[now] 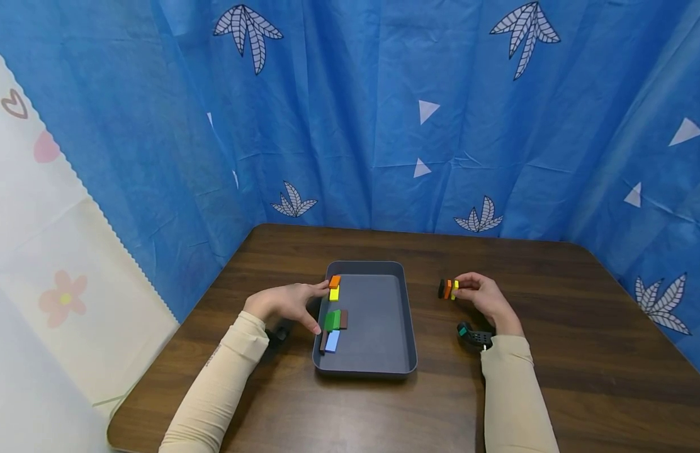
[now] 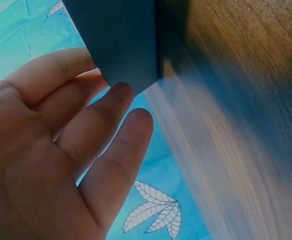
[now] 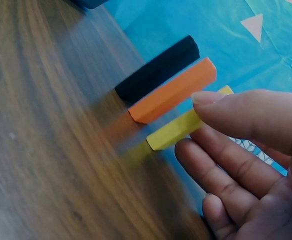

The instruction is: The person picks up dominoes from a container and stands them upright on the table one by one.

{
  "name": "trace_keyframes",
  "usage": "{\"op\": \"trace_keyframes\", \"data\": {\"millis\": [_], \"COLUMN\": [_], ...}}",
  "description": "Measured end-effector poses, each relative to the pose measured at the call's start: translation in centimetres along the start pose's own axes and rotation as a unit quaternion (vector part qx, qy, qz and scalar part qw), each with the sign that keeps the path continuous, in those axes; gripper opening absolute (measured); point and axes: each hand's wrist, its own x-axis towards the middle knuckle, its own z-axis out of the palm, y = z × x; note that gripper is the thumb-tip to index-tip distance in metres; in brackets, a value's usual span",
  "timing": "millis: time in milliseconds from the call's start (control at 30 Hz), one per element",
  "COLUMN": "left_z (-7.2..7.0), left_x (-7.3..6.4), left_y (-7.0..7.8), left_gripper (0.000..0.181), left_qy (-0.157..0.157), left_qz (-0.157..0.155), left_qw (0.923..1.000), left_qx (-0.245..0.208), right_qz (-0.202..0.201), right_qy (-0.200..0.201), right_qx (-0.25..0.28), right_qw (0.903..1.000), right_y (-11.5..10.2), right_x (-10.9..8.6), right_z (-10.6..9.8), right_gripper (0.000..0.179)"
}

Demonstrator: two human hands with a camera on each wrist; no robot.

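Note:
My right hand [image 1: 487, 297] pinches a yellow domino block [image 3: 172, 131] between thumb and fingers; it stands upright on the table. Beside it, in a row to the left, stand an orange block [image 3: 173, 94] and a black block [image 3: 158, 71], with small gaps between. My left hand [image 1: 289, 303] is at the left wall of a grey tray [image 1: 378, 321], its fingers spread along the outside in the left wrist view. Inside, along that wall, are an orange block [image 1: 335, 281], a yellow one [image 1: 334, 294], a green one [image 1: 332, 320], brown ones [image 1: 344, 319] and a light blue one [image 1: 332, 341].
The brown wooden table [image 1: 440, 402] carries the tray at its middle. A blue curtain [image 1: 350, 126] hangs behind the table's far edge, and a white cloth [image 1: 61, 239] hangs at the left. A black wrist device [image 1: 474, 336] sits below the right hand.

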Motion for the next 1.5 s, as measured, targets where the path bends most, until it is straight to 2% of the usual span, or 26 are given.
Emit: {"op": "trace_keyframes", "data": {"millis": [233, 533, 667, 1167, 1333, 1500], "left_z": [-0.1, -0.1, -0.2, 0.1, 0.1, 0.0], "left_x": [0.0, -0.2, -0.3, 0.0, 0.0, -0.1], "left_y": [0.0, 0.1, 0.2, -0.1, -0.1, 0.1], "left_gripper": [0.104, 0.103, 0.103, 0.102, 0.104, 0.103], "left_qy": [0.001, -0.003, -0.003, -0.006, -0.003, -0.003], "left_qz": [-0.003, 0.002, 0.0, 0.005, 0.0, 0.002], "left_qw": [1.0, 1.0, 1.0, 1.0, 1.0, 1.0], "left_qx": [0.002, -0.008, -0.009, 0.002, 0.002, 0.006], "right_qz": [-0.005, 0.009, -0.001, -0.09, -0.124, -0.161], "right_qy": [-0.011, 0.013, 0.02, -0.002, -0.034, -0.064], "right_qx": [0.017, 0.016, 0.012, -0.03, -0.023, -0.039], "right_qw": [0.9998, 0.9997, 0.9997, 0.9954, 0.9914, 0.9842], "right_y": [0.0, -0.7, -1.5, -7.9, -10.3, -12.3], "right_x": [-0.3, -0.5, -0.6, -1.3, -1.3, -0.9], "right_z": [-0.5, -1.3, -1.6, -0.2, 1.4, 3.7], "right_gripper": [0.042, 0.048, 0.052, 0.049, 0.049, 0.043]}}
